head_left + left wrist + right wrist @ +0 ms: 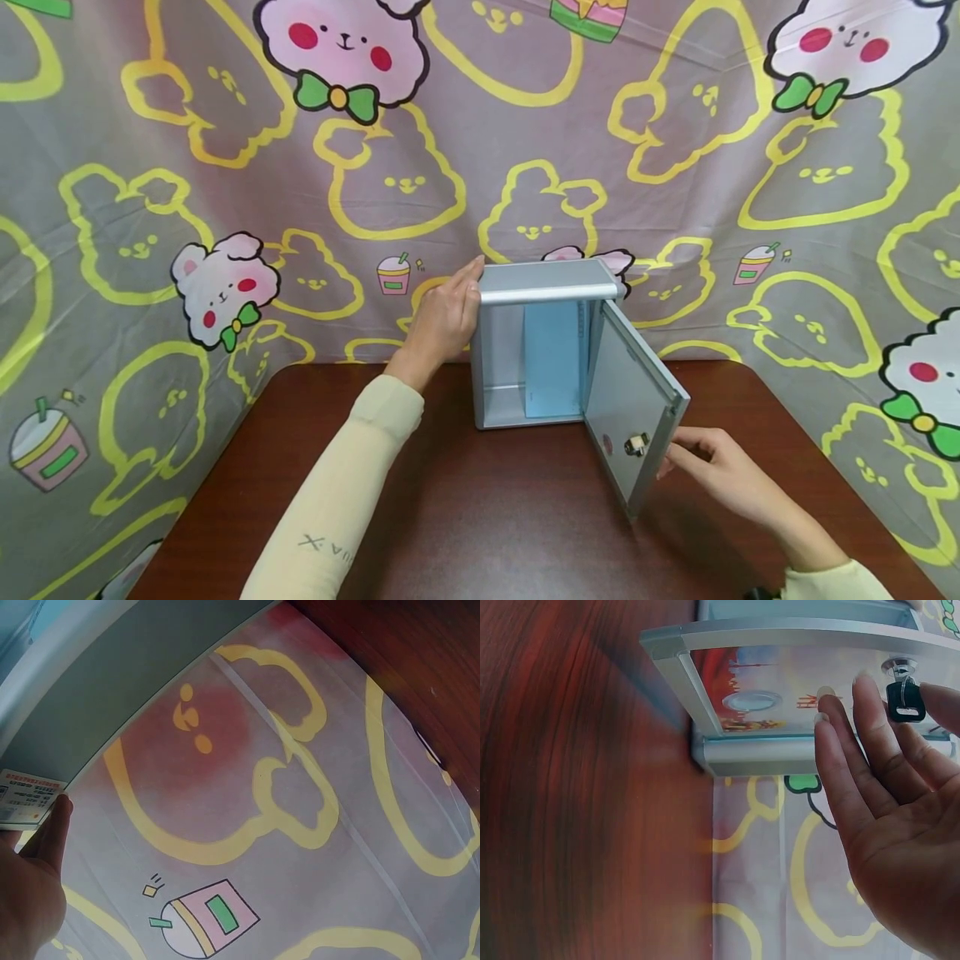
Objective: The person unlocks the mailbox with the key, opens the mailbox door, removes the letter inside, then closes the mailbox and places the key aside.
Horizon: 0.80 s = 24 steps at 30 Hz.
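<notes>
A small silver metal box stands on the table with its hinged door swung out to the right. A light-blue panel shows inside. My left hand rests with fairly straight fingers against the box's upper left side, beside a printed label in the left wrist view. At the door's outer face, my right hand has thumb and index finger at a black-headed key, pinching it. The key hangs at the round lock. The lock's brass-coloured back shows on the door's inner face.
Dark reddish-brown wood forms the table under the box. Behind and at both sides hangs a grey cloth with yellow cartoon outlines. The open door juts toward the table's front.
</notes>
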Each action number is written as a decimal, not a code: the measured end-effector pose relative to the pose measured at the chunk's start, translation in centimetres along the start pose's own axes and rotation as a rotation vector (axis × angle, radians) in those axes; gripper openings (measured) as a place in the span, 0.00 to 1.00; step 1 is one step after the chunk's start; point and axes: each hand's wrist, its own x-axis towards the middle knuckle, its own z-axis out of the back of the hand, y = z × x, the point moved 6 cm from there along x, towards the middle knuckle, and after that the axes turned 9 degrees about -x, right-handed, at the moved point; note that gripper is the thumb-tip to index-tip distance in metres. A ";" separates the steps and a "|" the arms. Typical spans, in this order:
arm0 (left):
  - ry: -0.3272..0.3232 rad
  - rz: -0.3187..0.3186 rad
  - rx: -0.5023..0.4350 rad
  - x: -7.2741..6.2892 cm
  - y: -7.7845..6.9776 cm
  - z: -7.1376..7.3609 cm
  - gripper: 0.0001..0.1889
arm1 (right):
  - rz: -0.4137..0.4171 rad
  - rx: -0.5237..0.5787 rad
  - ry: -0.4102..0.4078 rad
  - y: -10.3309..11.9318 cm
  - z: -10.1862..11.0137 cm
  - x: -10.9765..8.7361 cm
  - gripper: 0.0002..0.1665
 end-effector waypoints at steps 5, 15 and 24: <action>0.000 0.006 0.001 0.1 0.0 0.0 0.29 | -0.018 -0.001 -0.009 -0.2 0.1 -0.1 0.13; -0.005 0.005 0.002 0.0 0.0 -0.1 0.30 | -0.013 0.016 -0.048 -0.7 0.6 -0.4 0.13; -0.010 -0.005 -0.004 0.0 -0.2 0.1 0.30 | -0.070 -0.003 -0.065 -1.4 1.0 -0.6 0.14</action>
